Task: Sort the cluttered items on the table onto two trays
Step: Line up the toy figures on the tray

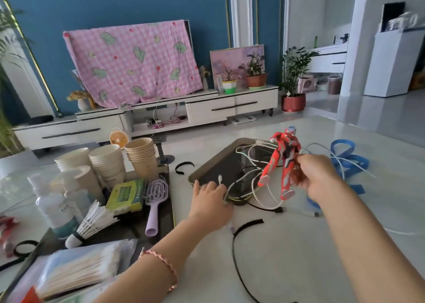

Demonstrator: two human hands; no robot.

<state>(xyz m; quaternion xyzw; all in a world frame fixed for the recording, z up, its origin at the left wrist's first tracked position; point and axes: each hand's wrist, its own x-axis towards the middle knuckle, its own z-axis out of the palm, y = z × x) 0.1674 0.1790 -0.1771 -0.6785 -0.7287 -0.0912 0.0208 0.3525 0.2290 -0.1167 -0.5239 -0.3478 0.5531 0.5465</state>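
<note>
My right hand grips a red and silver action figure and holds it upright above the right edge of a dark tray. White cables lie tangled across that tray. My left hand rests at the tray's near edge, its fingers touching and partly curled on a white cable. A second dark tray at the left carries paper cups, a purple hairbrush, a green box, bottles and a shuttlecock.
A blue strap and more white cable lie to the right of the tray. Black velcro strips lie on the table near my left wrist. A bag of cotton swabs sits at the near left. A small fan stands behind the cups.
</note>
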